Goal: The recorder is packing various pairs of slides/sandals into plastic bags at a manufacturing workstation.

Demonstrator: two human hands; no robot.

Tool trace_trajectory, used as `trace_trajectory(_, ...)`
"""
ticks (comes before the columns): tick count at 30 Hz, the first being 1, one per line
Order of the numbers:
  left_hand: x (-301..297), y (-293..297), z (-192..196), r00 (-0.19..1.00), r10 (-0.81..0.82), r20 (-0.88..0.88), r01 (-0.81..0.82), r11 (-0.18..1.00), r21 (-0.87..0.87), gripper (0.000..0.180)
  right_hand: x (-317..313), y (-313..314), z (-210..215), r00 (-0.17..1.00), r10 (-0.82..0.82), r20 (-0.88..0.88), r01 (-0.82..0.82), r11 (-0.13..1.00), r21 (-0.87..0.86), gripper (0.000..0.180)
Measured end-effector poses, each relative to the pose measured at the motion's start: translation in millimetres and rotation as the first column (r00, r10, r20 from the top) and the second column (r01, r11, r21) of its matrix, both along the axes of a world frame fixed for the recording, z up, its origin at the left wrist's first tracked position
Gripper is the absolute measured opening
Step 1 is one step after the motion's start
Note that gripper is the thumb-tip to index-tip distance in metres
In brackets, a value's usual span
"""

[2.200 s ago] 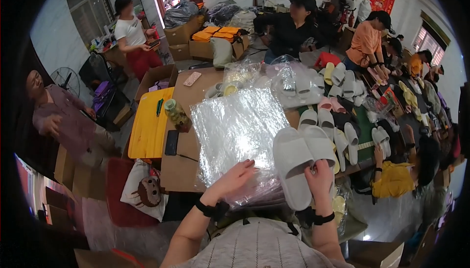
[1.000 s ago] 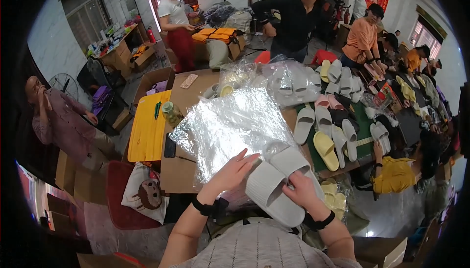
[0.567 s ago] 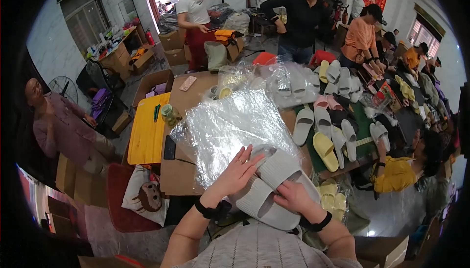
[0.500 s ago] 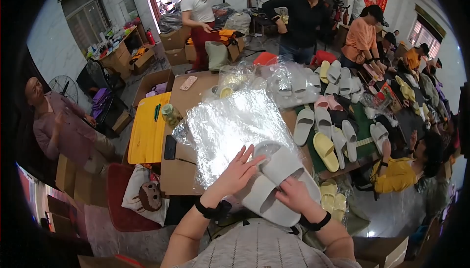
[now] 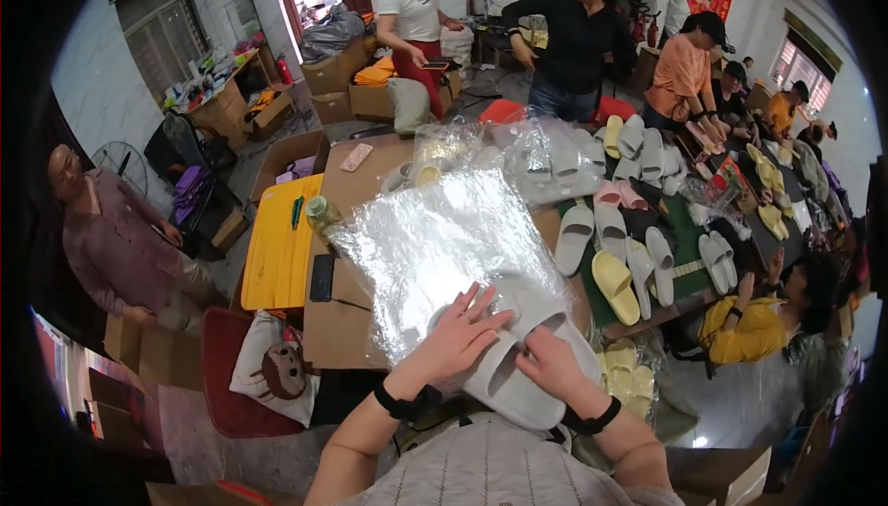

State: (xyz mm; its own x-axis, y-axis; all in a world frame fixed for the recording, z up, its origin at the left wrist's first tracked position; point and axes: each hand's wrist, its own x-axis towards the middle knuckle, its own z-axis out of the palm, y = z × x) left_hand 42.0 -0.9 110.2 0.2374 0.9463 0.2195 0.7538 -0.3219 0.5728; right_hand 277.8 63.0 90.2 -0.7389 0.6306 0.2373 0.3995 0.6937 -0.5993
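A pair of light grey slide slippers (image 5: 536, 404) lies close to my body at the table's near edge, their toes on a pile of clear plastic bags (image 5: 444, 242). Spread out and flat, the fingers of my left hand (image 5: 462, 332) rest over the left slipper's strap and the plastic beside it. My right hand (image 5: 552, 358) is closed at the opening of the slippers' straps, its fingertips partly hidden inside. Bands circle both wrists.
Several grey, yellow and pink slippers (image 5: 610, 284) stand on the right on a green mat. A yellow folder (image 5: 277, 247), a jar (image 5: 320, 213) and a black phone (image 5: 321, 277) lie left. A person in yellow (image 5: 754, 326) sits right; others stand around the table.
My left hand has slid slightly right and down over the slippers. The right hand barely shifts. The person in white across the table has moved right; the person at far left has lowered a hand.
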Motion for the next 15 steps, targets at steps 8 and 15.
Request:
trace_trajectory(8, 2.7, 0.6, 5.5, 0.994, -0.004, 0.112, 0.007, 1.0, -0.028, 0.043, -6.0, 1.9, -3.8, 0.998, -0.043, 0.049, 0.041, 0.998, 0.037, 0.023)
trace_trajectory(15, 10.3, -3.7, 13.5, 0.997, -0.08, 0.018, 0.078, 0.994, 0.08, 0.046, -26.5, 7.2, -6.4, 1.0, -0.029, 0.011, 0.029, 0.999, -0.027, 0.027)
